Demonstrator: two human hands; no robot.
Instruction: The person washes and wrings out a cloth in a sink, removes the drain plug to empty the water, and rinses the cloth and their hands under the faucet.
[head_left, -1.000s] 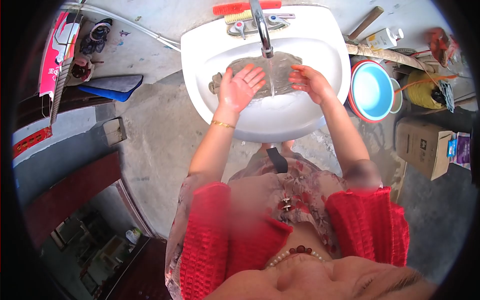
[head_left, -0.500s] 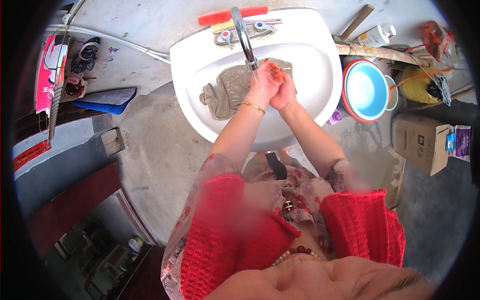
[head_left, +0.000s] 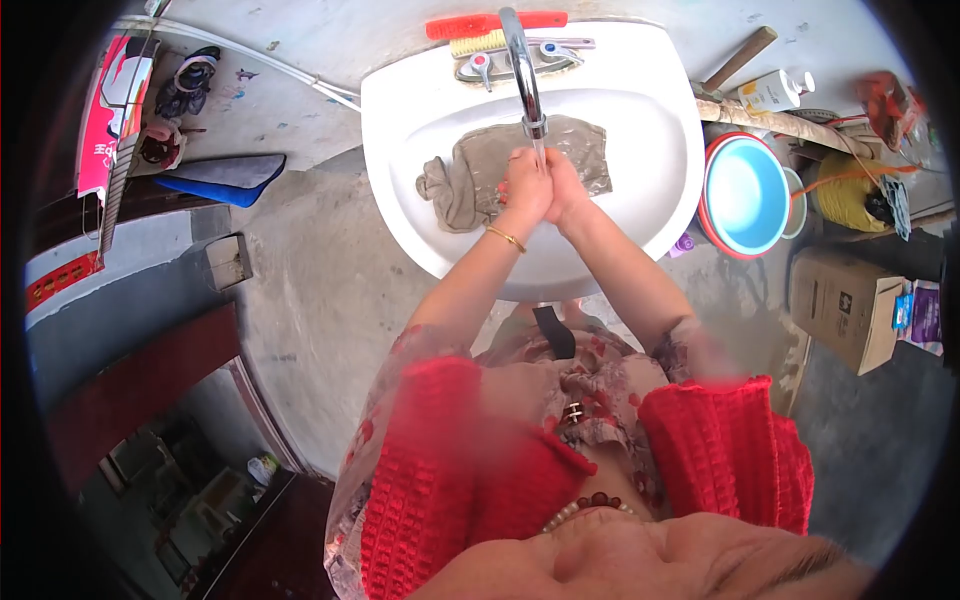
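Observation:
My left hand (head_left: 527,183), with a gold bracelet (head_left: 506,239) at its wrist, is clasped together with my right hand (head_left: 566,184) under the chrome faucet (head_left: 522,70). A stream of water runs down onto them. The fingers of both hands are closed around each other; small red-orange spots show at the left edge of the clasp, and whether these are nails or something held is unclear. Beneath the hands, a wet grey-brown cloth (head_left: 445,200) lies in the white sink (head_left: 650,170).
A red comb (head_left: 495,24) and a brush (head_left: 480,46) lie behind the taps on the sink's ledge. To the right are a blue basin (head_left: 748,195), a white bottle (head_left: 770,92) and a cardboard box (head_left: 840,305). A blue-edged dustpan-like object (head_left: 230,180) is at left.
My hands have turned over and closed together; the fingers that were cupped with orange-red showing are now wrapped around each other under the water. The view has shifted slightly.

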